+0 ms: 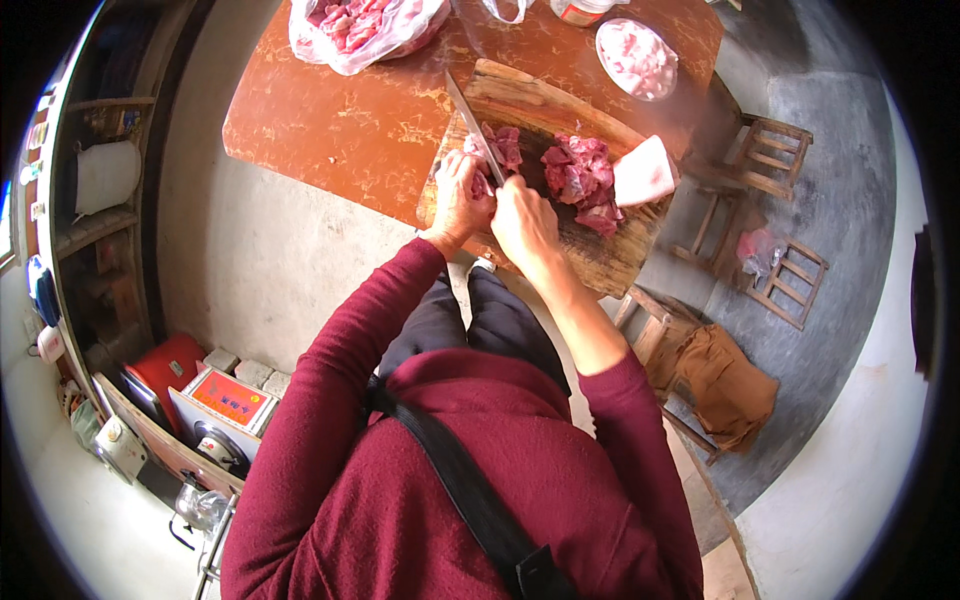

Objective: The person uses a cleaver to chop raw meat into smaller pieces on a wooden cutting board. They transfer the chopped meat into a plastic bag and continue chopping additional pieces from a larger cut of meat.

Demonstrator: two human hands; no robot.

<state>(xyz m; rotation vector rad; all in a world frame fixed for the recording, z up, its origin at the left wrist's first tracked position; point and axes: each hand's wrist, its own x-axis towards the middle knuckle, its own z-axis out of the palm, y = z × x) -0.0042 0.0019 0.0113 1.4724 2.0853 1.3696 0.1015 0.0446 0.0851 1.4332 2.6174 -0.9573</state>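
On the wooden cutting board (620, 255), my right hand (525, 222) is closed around the handle of a knife (467, 115), whose long blade points away and to the left. The blade lies against a piece of raw meat (507, 148). My left hand (462, 200) presses that meat from the near left side, its fingers curled beside the blade. Right of the knife sits a pile of red meat chunks (580, 170). A pale, squarish slab that looks like fat or skin (645, 172) lies at the board's right edge.
The board rests on a reddish-brown table (330, 140). Toward the far side are a plastic bag of meat (350, 30) and a bowl of pale pieces (637, 62). Wooden stools (775, 155) stand to the right, near a chair with a brown cloth (725, 385). Shelves (105, 200) line the left.
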